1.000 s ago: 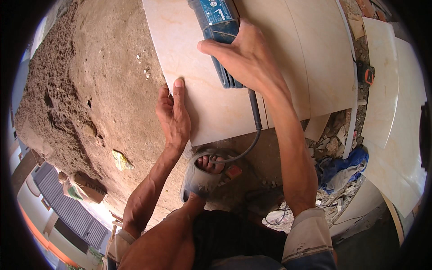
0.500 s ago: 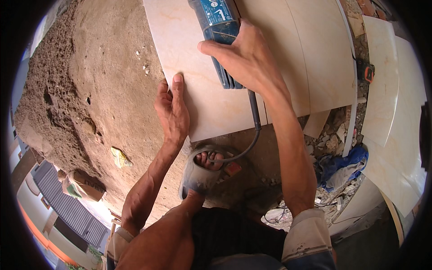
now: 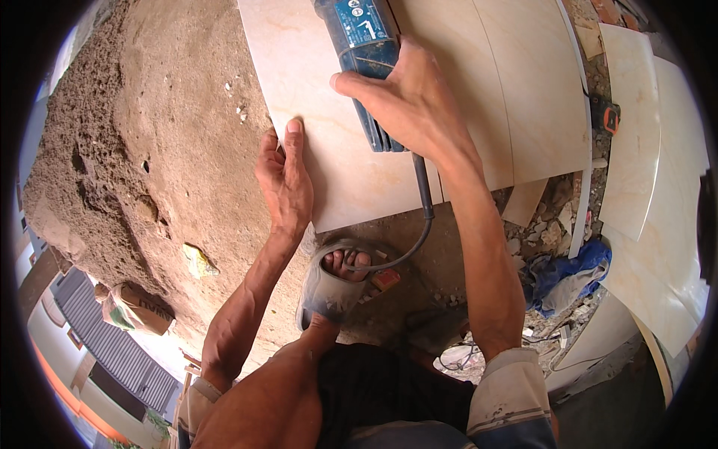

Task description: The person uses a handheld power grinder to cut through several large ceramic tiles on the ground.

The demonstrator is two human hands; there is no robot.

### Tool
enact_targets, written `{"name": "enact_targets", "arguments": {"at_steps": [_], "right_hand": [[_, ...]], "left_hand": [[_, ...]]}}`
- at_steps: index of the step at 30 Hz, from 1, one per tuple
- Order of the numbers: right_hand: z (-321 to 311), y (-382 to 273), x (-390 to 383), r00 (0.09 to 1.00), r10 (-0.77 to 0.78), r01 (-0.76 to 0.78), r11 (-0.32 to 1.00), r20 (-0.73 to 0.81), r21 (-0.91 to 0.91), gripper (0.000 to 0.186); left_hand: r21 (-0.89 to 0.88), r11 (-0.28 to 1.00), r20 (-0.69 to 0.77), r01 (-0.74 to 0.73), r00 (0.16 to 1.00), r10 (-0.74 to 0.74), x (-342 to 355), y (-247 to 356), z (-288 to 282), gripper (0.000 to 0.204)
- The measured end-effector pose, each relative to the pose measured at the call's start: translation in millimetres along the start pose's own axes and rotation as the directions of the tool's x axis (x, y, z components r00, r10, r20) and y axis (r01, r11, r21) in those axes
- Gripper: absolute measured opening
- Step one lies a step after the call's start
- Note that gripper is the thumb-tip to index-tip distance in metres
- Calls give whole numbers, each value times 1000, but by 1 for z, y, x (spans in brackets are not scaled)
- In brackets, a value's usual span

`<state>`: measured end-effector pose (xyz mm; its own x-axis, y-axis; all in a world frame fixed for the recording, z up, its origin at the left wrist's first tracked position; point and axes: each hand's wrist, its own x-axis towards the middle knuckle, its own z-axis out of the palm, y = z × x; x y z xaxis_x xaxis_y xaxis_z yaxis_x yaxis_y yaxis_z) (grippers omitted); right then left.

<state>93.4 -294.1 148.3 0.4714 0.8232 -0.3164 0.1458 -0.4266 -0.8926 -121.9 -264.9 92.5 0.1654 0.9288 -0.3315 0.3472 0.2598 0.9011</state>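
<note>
My right hand (image 3: 419,101) is wrapped round the body of a blue corded angle grinder (image 3: 368,56), which lies over a cream, faintly veined floor tile (image 3: 351,187). The grinder's front end is cut off at the top of the view, so its disc is hidden. From its rear end a black cord (image 3: 424,187) curves down toward my sandalled foot. At the tile's left edge, my left hand (image 3: 286,176) has its thumb on the top face and its fingers curled at the side, partly out of sight under the edge.
Beside the held tile lies another cream tile (image 3: 538,112). More large tiles (image 3: 632,135) rest at the far right, near a black and orange tape measure (image 3: 609,118). A blue and grey cloth (image 3: 572,277) sits on rubble. Sandy soil (image 3: 194,150) rises on the left, with a bag (image 3: 138,307).
The grinder in my right hand has shifted very slightly toward me along the tile. My left hand keeps its place at the tile's edge.
</note>
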Motion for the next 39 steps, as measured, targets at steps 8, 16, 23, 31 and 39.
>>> {"name": "enact_targets", "arguments": {"at_steps": [8, 16, 23, 31, 39], "right_hand": [[-1, 0, -6, 999, 25, -25, 1000, 19, 0, 34], [1, 0, -11, 999, 35, -35, 999, -24, -10, 33], [1, 5, -12, 1000, 29, -29, 1000, -4, 3, 34], [0, 7, -16, 996, 83, -81, 996, 35, -43, 43], [0, 11, -20, 997, 70, -69, 996, 21, -55, 44]], "left_hand": [[-37, 999, -8, -39, 999, 39, 0, -1, 3, 41], [-43, 999, -8, -26, 1000, 25, 0, -1, 2, 40], [-55, 996, -22, -72, 997, 71, 1, -3, 5, 39], [-30, 999, -6, -40, 999, 40, 1, -3, 2, 40], [-43, 997, 3, -56, 998, 56, 2, -7, 1, 41]]}}
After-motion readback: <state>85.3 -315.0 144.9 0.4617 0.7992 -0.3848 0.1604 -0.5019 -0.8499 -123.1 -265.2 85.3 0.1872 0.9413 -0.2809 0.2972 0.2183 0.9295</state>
